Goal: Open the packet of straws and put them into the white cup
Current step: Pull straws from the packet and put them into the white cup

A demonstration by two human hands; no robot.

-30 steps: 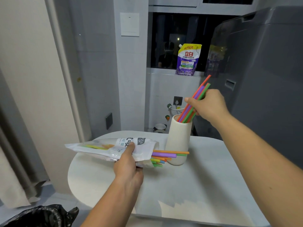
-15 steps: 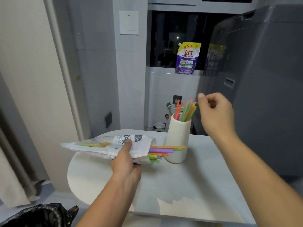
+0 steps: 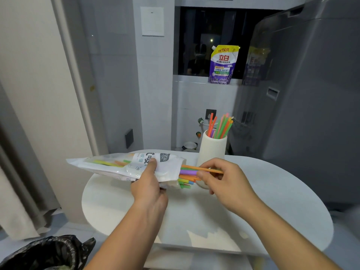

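1. Head view: left hand [image 3: 149, 189] grips the packet [image 3: 124, 166] above the counter [image 3: 272, 191].
2. Right hand [image 3: 226, 180] pinches straws [image 3: 190, 172] poking from the packet's open end.
3. Just behind, the cup [image 3: 212, 149] stands on the counter, holding more straws.

Two hands are seen: the left hand [image 3: 149, 189] and the right hand [image 3: 227, 181]. One packet of straws [image 3: 124, 166] is counted, and one white cup [image 3: 213, 148]. One round table [image 3: 272, 201] is shown. About ten coloured straws [image 3: 220, 126] are stood in the cup, though an exact number cannot be told. Roughly eight more straw ends [image 3: 188, 175] are seen at the packet's open mouth. One purple detergent pouch [image 3: 223, 64] and one black bin bag [image 3: 46, 254] are counted.
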